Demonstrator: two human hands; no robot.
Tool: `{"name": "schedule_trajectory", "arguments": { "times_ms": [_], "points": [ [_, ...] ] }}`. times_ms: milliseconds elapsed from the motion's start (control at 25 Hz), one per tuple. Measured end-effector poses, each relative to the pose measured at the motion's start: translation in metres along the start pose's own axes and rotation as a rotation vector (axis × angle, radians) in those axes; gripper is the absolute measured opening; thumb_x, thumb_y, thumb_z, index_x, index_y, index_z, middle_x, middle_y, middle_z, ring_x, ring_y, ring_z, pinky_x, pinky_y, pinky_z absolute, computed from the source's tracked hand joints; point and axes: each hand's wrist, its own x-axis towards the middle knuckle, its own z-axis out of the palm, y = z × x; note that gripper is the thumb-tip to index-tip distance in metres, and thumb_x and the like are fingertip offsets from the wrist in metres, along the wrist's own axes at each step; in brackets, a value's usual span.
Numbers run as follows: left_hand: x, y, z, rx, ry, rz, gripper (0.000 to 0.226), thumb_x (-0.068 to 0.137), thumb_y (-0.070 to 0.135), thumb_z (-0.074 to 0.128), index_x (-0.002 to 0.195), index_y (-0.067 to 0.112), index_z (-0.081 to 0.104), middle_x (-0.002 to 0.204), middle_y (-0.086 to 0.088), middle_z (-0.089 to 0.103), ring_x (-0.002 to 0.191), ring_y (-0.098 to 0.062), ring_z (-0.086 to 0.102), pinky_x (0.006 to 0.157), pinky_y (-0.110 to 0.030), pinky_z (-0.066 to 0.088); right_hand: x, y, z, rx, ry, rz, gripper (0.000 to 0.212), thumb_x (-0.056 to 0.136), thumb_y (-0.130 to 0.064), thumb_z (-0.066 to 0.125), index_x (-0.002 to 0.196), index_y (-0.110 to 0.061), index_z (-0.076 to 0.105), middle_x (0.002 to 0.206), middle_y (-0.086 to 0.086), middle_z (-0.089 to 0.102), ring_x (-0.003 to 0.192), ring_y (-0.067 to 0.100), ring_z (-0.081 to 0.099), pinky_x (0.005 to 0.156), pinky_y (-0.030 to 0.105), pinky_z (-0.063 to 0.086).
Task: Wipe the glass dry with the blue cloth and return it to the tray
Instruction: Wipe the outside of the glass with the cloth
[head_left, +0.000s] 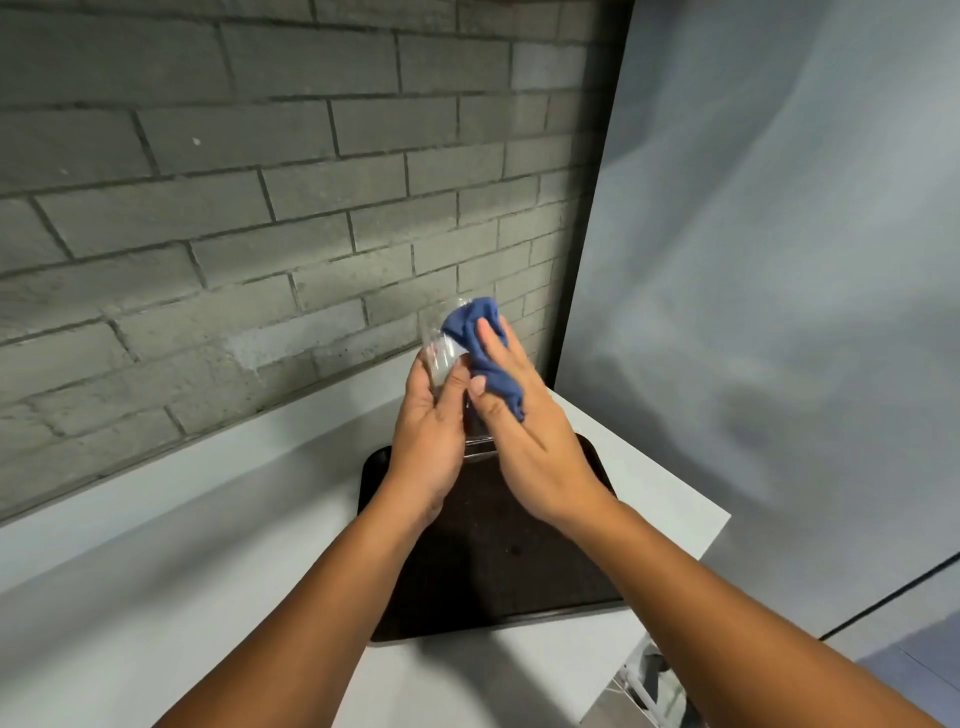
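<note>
The grey brick wall (260, 208) rose behind the white surface (156, 571), which ended at its right edge beside a pale backdrop (779, 260). Near that right edge lay the dark tray (493, 582), bare where it showed, its far end hidden under the hands.

Both hands were raised above the tray's far end. The left hand (426, 441) had its grip wrapped round the glass (441, 353), which was tilted with its mouth away from the person and its base toward the tray. The right hand (530, 457) had its grip pinching the blue cloth (480, 343), bunched and pressed against the glass near the rim; whether any cloth reached inside could not be told.

The glass was likely wet and held by one hand only, so a hard push from the cloth could twist it out of the fingers and drop it onto the tray. Setting it down while still damp would leave the wiping unfinished.
</note>
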Motion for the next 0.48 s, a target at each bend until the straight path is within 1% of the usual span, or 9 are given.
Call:
{"name": "schedule_trajectory", "arguments": {
  "times_ms": [80,120,200,240,320,360,400,440,480],
  "points": [
    [-0.001,0.004,0.002,0.015,-0.017,0.007,0.057,0.104,0.052,0.064,0.157,0.033,0.057,0.116,0.024,0.085,0.112,0.006,0.078,0.087,-0.011,0.057,0.006,-0.004,-0.003,0.089,0.064,0.139,0.058,0.117,-0.036,0.047,0.171,-0.037,0.027,0.183,-0.007,0.026,0.150,0.014,0.043,0.117,0.032,0.041],
    [-0.002,0.008,0.002,0.005,-0.016,0.002,0.062,0.100,0.055,0.064,0.158,0.032,0.056,0.114,0.027,0.085,0.111,0.007,0.078,0.086,-0.010,0.058,0.006,-0.008,-0.002,0.077,0.100,0.155,0.058,0.117,-0.036,0.047,0.171,-0.037,0.028,0.183,-0.007,0.025,0.150,0.014,0.043,0.119,0.032,0.039],
    [0.000,0.013,0.001,-0.040,-0.015,0.001,0.071,0.096,0.058,0.063,0.160,0.030,0.055,0.127,0.016,0.084,0.121,-0.002,0.077,0.095,-0.017,0.061,-0.001,-0.008,0.003,0.012,0.082,0.025,0.059,0.115,-0.036,0.049,0.171,-0.031,0.030,0.183,-0.014,0.020,0.166,0.001,0.024,0.133,0.026,0.024],
    [0.001,0.015,-0.001,-0.061,-0.021,0.001,0.074,0.093,0.062,0.065,0.159,0.030,0.056,0.133,0.011,0.082,0.125,-0.007,0.077,0.095,-0.020,0.062,-0.004,-0.007,0.005,-0.009,0.062,-0.052,0.059,0.115,-0.037,0.049,0.171,-0.031,0.032,0.182,-0.017,0.021,0.168,-0.002,0.017,0.135,0.026,0.021],
    [0.000,0.016,-0.002,-0.056,-0.043,-0.003,0.082,0.086,0.067,0.070,0.160,0.032,0.056,0.134,0.009,0.083,0.124,-0.008,0.078,0.097,-0.025,0.063,0.001,-0.009,0.000,0.056,0.071,-0.003,0.056,0.117,-0.035,0.047,0.171,-0.035,0.031,0.180,-0.024,0.022,0.169,0.008,0.021,0.126,0.034,0.040],
    [-0.001,0.017,-0.001,-0.051,-0.043,-0.019,0.086,0.084,0.068,0.071,0.161,0.034,0.055,0.135,0.010,0.083,0.126,-0.009,0.078,0.104,-0.032,0.062,0.004,-0.013,-0.003,0.096,0.087,0.067,0.056,0.118,-0.036,0.046,0.171,-0.039,0.029,0.179,-0.026,0.021,0.169,0.015,0.025,0.114,0.035,0.047],
    [-0.002,0.018,-0.002,-0.055,-0.035,-0.046,0.088,0.084,0.069,0.070,0.163,0.034,0.054,0.138,0.008,0.082,0.130,-0.013,0.076,0.112,-0.039,0.059,0.005,-0.018,-0.004,0.113,0.106,0.113,0.056,0.118,-0.036,0.045,0.171,-0.041,0.028,0.180,-0.027,0.020,0.169,0.019,0.027,0.109,0.033,0.050],
    [-0.002,0.019,-0.004,-0.060,-0.029,-0.063,0.085,0.086,0.068,0.068,0.162,0.032,0.055,0.142,0.005,0.080,0.135,-0.018,0.074,0.116,-0.043,0.056,0.002,-0.022,-0.002,0.086,0.103,0.065,0.056,0.118,-0.035,0.046,0.171,-0.039,0.029,0.180,-0.026,0.020,0.169,0.018,0.024,0.113,0.033,0.049],
    [0.000,0.019,-0.007,-0.069,-0.032,-0.066,0.077,0.091,0.066,0.065,0.159,0.030,0.060,0.145,-0.001,0.079,0.138,-0.024,0.073,0.114,-0.042,0.058,-0.003,-0.018,0.001,0.065,0.081,0.005,0.056,0.117,-0.034,0.047,0.171,-0.035,0.031,0.181,-0.023,0.020,0.170,0.011,0.020,0.125,0.034,0.042]
  ]
}}
